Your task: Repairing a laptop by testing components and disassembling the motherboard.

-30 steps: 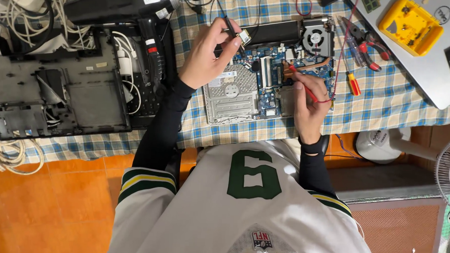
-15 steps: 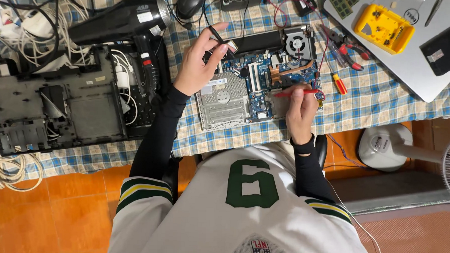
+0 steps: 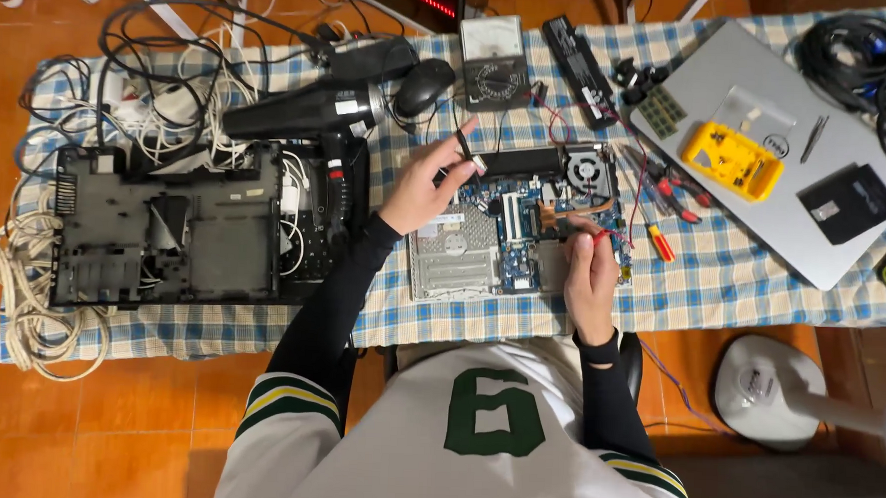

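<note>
Here the person sits at a checked tablecloth [image 3: 717,288] with a bare laptop motherboard [image 3: 522,237] laid out in front, its blue circuit side up and the cooling fan [image 3: 588,171] at the far right corner. The left hand [image 3: 421,189] is raised just above the board's near-left part, fingers curled narrow, pinching a small black-and-silver part [image 3: 471,157] between thumb and forefinger; what kind of part it is cannot be told at this size. The right hand [image 3: 590,269] rests on the board's right edge, closed around a slim red-handled tool [image 3: 600,237] whose tip points toward the copper heat pipe [image 3: 572,212]. To the left lies the emptied black laptop base [image 3: 169,235], with a black hair dryer [image 3: 310,107] across its far edge and a tangle of white cables [image 3: 29,284] beside it. To the right sit a closed silver laptop [image 3: 763,93] bearing a yellow parts box [image 3: 733,159], and red-handled pliers [image 3: 676,193] just beside the board. An analogue meter [image 3: 494,59] stands beyond it.

By the look of it, the work is at a small-component stage on the stripped board, one piece lifted clear while the tool stays at its spot. The next move seems to call for a steady tool tip and a careful set-down of the pinched piece
</note>
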